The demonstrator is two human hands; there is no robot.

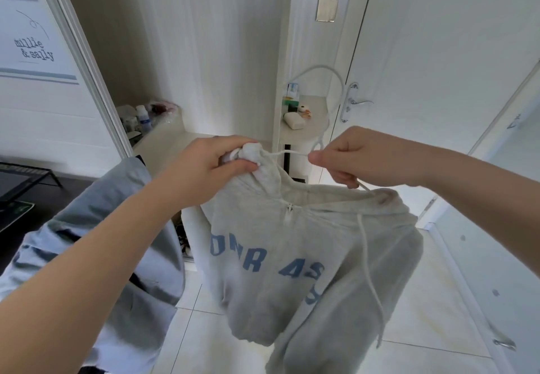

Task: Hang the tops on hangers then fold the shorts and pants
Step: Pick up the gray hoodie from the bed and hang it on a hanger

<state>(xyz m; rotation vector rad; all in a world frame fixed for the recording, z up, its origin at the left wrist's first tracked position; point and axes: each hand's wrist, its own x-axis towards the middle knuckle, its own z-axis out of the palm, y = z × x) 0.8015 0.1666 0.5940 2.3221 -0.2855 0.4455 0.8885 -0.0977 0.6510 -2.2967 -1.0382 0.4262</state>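
Observation:
A light grey zip hoodie (pixel 292 251) with blue letters across its chest hangs in the air in front of me. My left hand (pixel 210 166) grips a bunched part of its hood at the top left. My right hand (pixel 347 157) pinches the white drawstring (pixel 368 256), which trails down the front, and also holds a white hanger (pixel 324 72) whose hook rises above it. The hanger's lower part is hidden behind the hand and the hoodie. A grey-blue garment (pixel 122 227) hangs to the left, under my left forearm.
A white door with a metal handle (pixel 352 103) stands at the right. Behind the hoodie a small shelf (pixel 312 131) carries soap and small items. A counter at the left holds bottles (pixel 143 117). White floor tiles lie below.

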